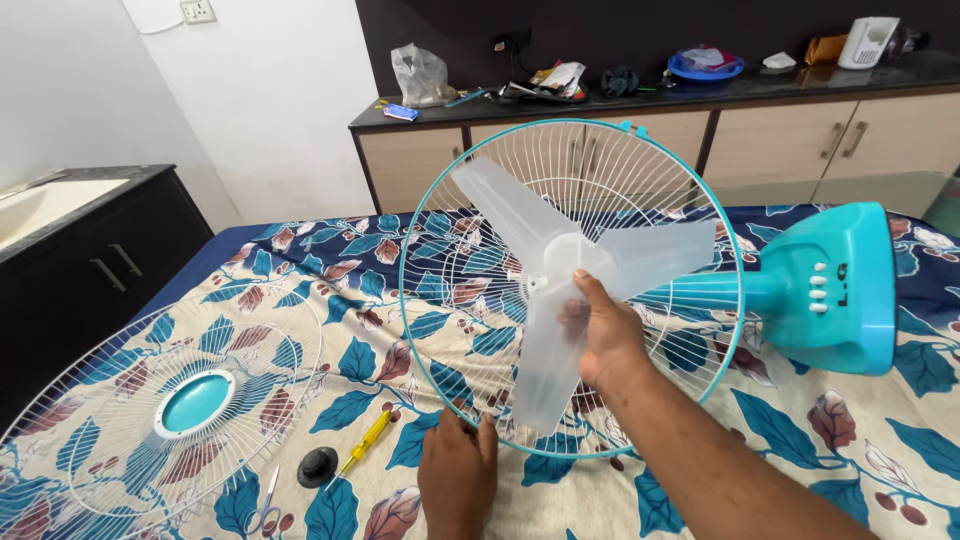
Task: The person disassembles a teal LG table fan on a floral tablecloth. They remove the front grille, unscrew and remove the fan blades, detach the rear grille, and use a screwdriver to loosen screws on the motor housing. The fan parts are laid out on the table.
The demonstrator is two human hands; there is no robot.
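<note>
A bed [330,300] covered with a cream sheet printed with blue leaves carries everything in hand. Lying across its right side is a teal fan body [835,290], its base toward the right edge and its neck pointing left to the rear grille [470,330], a round white wire cage with a teal rim that stands on edge near the middle of the bed. In front of that grille sits the translucent three-bladed propeller [560,270], at the cage's centre. Toward the near left corner the front grille [150,420] lies flat, white wire with a teal disc in its middle. The right hand [600,335] is wrapped about the propeller's hub, thumb on the front and fingers curled behind the lower blade. The left hand [458,470] is closed on the bottom rim of the rear grille, fingers folded over the teal ring. Between the two grilles, close to the near edge, lie a yellow screwdriver [366,442], a black round cap [318,466] just beside it, and a small pair of scissors [266,505].
</note>
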